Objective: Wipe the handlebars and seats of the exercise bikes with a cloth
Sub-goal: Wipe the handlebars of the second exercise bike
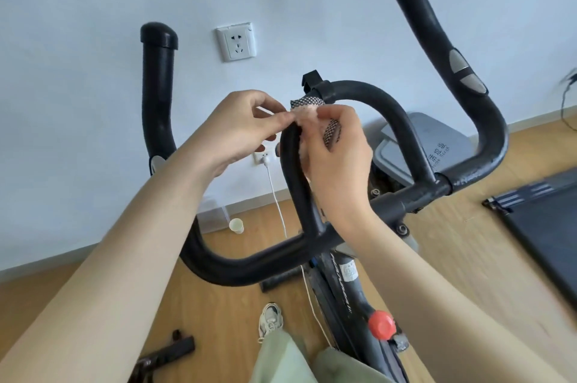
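The black handlebars (pixel 249 264) of an exercise bike fill the middle of the view, with two upright grips and an inner loop. A small cloth (pixel 307 112), pink and fluffy with a black-and-white checked edge, is wrapped over the top left of the inner loop. My right hand (pixel 338 157) grips the cloth against the bar. My left hand (pixel 240 129) pinches one corner of the cloth from the left side. The seat is out of view.
A red knob (pixel 381 325) sits on the bike frame below. A wall socket (pixel 236 43), a charger with a white cable (pixel 276 195) and a paper cup (pixel 236 225) lie ahead. A treadmill deck (pixel 546 226) is at right, a grey bin (pixel 437 139) behind.
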